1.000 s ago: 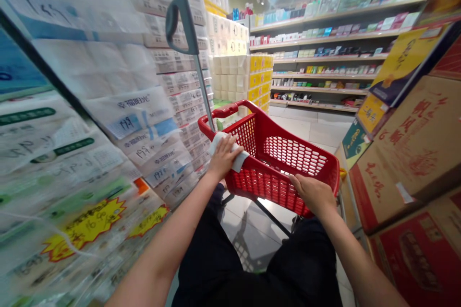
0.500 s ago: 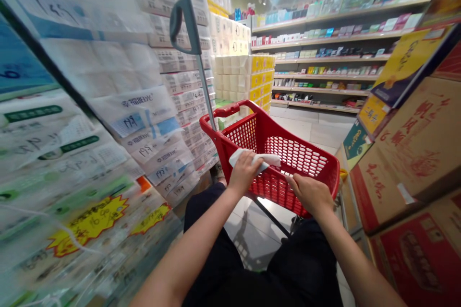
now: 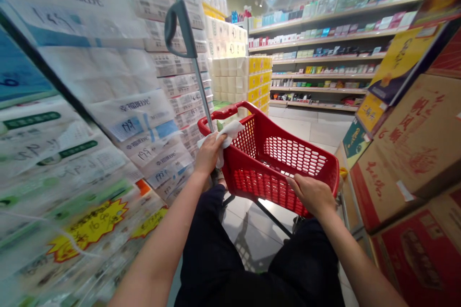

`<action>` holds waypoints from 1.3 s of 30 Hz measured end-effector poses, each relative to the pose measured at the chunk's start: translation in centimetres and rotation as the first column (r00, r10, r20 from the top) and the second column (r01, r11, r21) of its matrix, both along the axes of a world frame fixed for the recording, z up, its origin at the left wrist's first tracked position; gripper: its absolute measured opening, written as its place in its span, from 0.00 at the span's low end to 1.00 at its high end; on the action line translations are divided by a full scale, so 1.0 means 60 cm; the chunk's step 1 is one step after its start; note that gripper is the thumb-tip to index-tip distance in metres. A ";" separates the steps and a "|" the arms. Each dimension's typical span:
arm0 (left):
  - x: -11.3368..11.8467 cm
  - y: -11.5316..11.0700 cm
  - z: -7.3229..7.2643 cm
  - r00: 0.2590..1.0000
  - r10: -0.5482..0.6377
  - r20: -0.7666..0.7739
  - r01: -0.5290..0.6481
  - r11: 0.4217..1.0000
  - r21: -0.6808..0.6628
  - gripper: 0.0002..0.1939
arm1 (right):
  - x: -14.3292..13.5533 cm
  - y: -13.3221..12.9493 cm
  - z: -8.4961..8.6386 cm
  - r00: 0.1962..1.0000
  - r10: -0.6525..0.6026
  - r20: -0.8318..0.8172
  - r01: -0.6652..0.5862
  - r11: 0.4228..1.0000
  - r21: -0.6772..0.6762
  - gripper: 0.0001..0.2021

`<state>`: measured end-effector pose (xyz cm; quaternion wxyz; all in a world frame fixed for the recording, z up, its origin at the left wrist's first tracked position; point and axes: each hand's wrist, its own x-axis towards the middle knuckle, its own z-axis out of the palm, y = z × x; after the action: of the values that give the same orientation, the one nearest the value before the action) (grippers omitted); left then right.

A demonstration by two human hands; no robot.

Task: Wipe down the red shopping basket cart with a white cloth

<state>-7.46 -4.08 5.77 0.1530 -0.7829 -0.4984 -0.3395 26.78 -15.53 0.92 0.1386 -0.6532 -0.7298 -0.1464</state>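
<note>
In front of my knees stands a red plastic shopping cart (image 3: 248, 183) with perforated sides. My left hand (image 3: 209, 154) is closed on a white cloth (image 3: 230, 130), pressed over the cart's near rim close to the handle end. Part of the cloth hangs down beside my fingers. My right hand (image 3: 314, 194) grips the same rim farther right, thumb on top. A metal pole (image 3: 202, 87) with a grey loop grip (image 3: 184, 29) rises at the cart's handle end. No goods show inside the basket.
Stacked tissue packs (image 3: 133, 105) with handwritten prices fill the left side. Cardboard cartons (image 3: 414, 129) line the right. Yellow-sided paper packs (image 3: 257, 76) stand beyond the cart. Shelves of small boxed goods (image 3: 324, 57) run along the back.
My left hand and the cloth have slid left along the near rim, from its middle to the handle end. My right hand has stayed on the rim.
</note>
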 end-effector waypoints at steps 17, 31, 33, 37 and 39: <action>0.190 -0.123 -0.083 0.932 -0.352 -0.087 0.344 0.934 -0.098 0.23 | -0.012 0.000 -0.001 0.998 0.052 -0.022 -0.052 0.999 -0.002 0.28; 0.146 -0.096 -0.066 0.989 -0.141 -0.041 0.140 0.990 -0.031 0.24 | -0.030 0.000 0.002 0.998 0.029 -0.060 -0.030 0.999 -0.021 0.27; 0.182 -0.119 -0.078 0.981 -0.192 -0.041 0.189 0.980 -0.062 0.23 | -0.035 0.000 0.002 0.994 0.061 -0.090 -0.064 0.998 -0.028 0.25; 0.239 -0.153 -0.089 0.955 -0.294 -0.034 0.288 0.950 -0.120 0.23 | -0.044 -0.003 0.003 0.984 0.089 -0.152 -0.097 0.994 -0.043 0.22; 0.255 -0.160 -0.089 0.949 -0.313 -0.031 0.305 0.941 -0.147 0.25 | -0.045 -0.004 0.004 0.974 0.072 -0.216 -0.087 0.994 -0.059 0.20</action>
<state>7.87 -13.67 0.45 0.0555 -0.8690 -0.3879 -0.3021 24.07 -15.77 1.17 0.1996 -0.6396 -0.7410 -0.0445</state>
